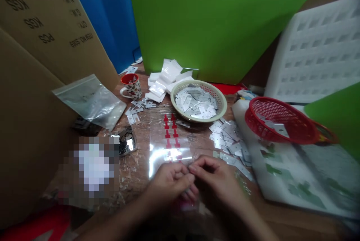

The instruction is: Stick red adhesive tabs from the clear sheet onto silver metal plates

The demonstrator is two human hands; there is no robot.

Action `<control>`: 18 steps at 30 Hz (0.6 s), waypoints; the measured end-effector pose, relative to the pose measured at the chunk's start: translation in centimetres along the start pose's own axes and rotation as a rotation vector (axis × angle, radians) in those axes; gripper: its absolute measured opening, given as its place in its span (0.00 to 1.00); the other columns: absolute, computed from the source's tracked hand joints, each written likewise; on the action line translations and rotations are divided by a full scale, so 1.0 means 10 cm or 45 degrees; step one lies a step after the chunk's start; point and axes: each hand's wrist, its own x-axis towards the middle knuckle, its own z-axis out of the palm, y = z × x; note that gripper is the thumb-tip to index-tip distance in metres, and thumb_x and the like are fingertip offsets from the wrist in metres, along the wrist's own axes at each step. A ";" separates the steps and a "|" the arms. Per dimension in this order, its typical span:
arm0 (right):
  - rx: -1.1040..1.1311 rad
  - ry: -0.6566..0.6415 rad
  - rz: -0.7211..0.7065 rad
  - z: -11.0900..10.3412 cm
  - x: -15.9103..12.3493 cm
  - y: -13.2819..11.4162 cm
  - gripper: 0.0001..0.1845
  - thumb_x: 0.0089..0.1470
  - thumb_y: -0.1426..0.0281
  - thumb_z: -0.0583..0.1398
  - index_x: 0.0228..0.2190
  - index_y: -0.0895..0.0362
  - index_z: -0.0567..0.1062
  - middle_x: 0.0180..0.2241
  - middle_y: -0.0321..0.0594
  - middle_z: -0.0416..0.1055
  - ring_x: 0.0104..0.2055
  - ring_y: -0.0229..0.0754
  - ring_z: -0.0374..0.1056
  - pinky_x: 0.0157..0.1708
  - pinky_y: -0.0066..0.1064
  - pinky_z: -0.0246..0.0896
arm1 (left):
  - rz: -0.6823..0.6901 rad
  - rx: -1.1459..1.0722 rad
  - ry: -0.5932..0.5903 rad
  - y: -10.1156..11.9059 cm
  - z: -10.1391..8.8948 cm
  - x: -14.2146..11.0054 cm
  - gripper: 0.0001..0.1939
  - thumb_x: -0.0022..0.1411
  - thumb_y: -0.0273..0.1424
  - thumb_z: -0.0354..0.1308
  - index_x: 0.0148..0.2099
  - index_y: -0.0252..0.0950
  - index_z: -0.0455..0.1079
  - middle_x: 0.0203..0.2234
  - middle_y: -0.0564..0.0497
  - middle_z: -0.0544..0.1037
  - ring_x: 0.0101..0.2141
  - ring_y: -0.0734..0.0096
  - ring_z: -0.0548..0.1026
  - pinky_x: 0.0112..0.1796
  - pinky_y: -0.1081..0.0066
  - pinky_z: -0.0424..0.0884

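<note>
My left hand and my right hand meet fingertip to fingertip near the table's front edge. Both are closed in a pinch on something small that I cannot make out. Just beyond them lies a clear plastic sheet with small red pieces on it. To the right of the sheet sits a loose pile of small metal plates. A cream basket behind the sheet holds several more of the plates.
A red basket stands at right on a pale sheet, with a white foam tray behind it. A red-and-white mug, small white bags, a clear bag and cardboard boxes are at left. Green and blue panels stand behind.
</note>
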 end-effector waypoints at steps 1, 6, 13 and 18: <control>-0.010 0.047 -0.016 -0.06 0.02 -0.04 0.09 0.46 0.64 0.68 0.22 0.55 0.78 0.21 0.36 0.74 0.24 0.38 0.68 0.24 0.27 0.64 | 0.062 0.168 -0.005 0.09 -0.09 0.02 0.14 0.57 0.41 0.59 0.32 0.33 0.71 0.26 0.44 0.79 0.26 0.67 0.77 0.29 0.70 0.69; 0.614 0.676 -0.264 -0.62 0.15 -0.38 0.06 0.43 0.68 0.69 0.25 0.55 0.77 0.23 0.33 0.71 0.24 0.33 0.65 0.23 0.22 0.65 | 0.234 1.429 0.489 0.79 -0.96 0.29 0.10 0.61 0.35 0.54 0.40 0.39 0.76 0.38 0.46 0.80 0.40 0.60 0.76 0.41 0.66 0.68; 1.032 0.757 -0.343 -0.91 0.17 -0.55 0.06 0.55 0.67 0.60 0.31 0.55 0.78 0.31 0.36 0.74 0.30 0.32 0.69 0.28 0.23 0.70 | -0.106 1.821 0.753 1.11 -1.83 0.83 0.16 0.63 0.36 0.56 0.51 0.34 0.68 0.48 0.44 0.72 0.45 0.61 0.73 0.44 0.56 0.71; 0.941 0.625 -0.160 -0.59 0.10 -0.28 0.11 0.44 0.66 0.67 0.33 0.56 0.79 0.26 0.34 0.73 0.27 0.31 0.68 0.28 0.22 0.67 | -0.164 1.891 0.651 1.03 -1.87 0.98 0.18 0.63 0.35 0.56 0.53 0.34 0.67 0.49 0.43 0.72 0.46 0.60 0.73 0.44 0.56 0.72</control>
